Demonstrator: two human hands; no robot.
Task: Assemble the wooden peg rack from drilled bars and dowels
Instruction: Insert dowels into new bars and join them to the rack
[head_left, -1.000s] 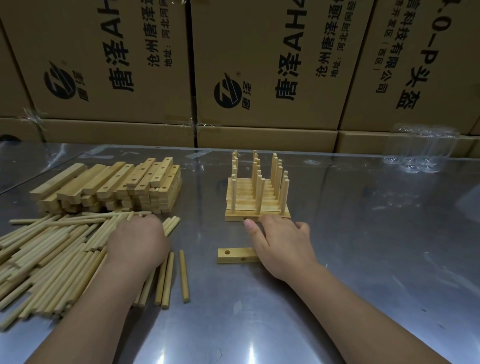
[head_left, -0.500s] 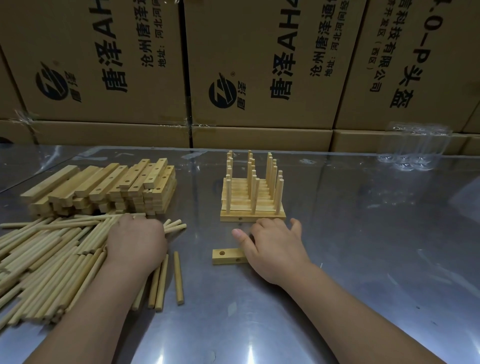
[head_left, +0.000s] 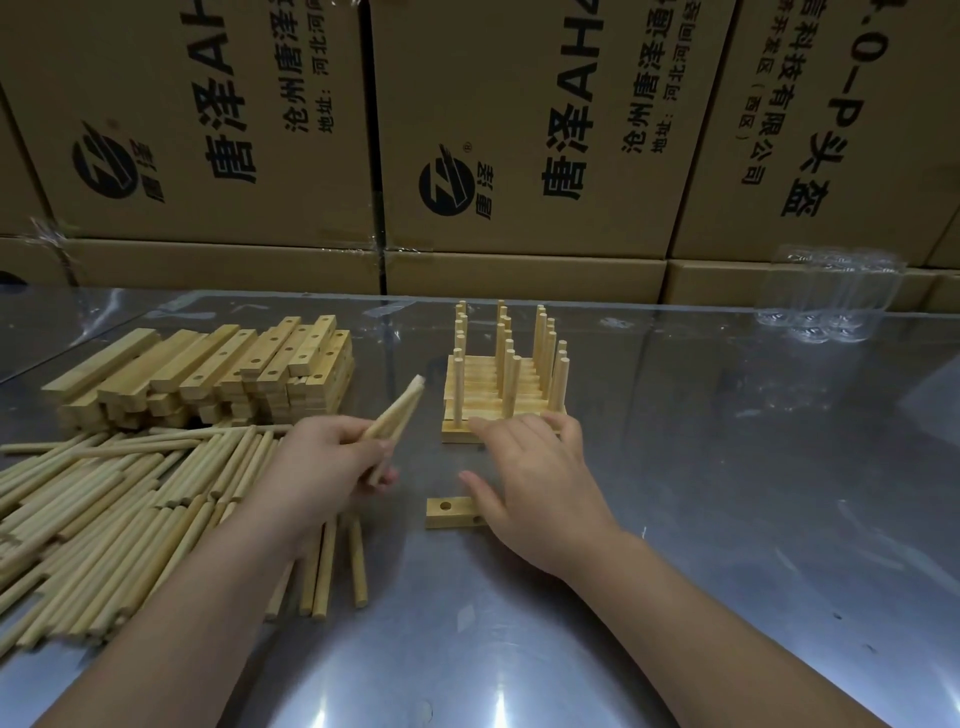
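My left hand (head_left: 332, 467) grips a few dowels (head_left: 397, 410), lifted off the table and pointing up to the right. My right hand (head_left: 535, 483) lies flat with fingers spread over a single drilled bar (head_left: 449, 512), whose left end with one hole shows. Just beyond my right fingertips stands a row of finished bars with upright pegs (head_left: 506, 379). A heap of loose dowels (head_left: 119, 499) lies at the left, and behind it a stack of drilled bars (head_left: 218, 369).
The table (head_left: 727, 519) is shiny metal under clear film. Cardboard boxes (head_left: 519, 130) form a wall along its far edge. Clear plastic packaging (head_left: 826, 301) sits at the back right. Three loose dowels (head_left: 337, 566) lie near my left wrist.
My left hand has picked up a few dowels from the heap and raised them toward the middle. My right hand has shifted slightly over the single bar.
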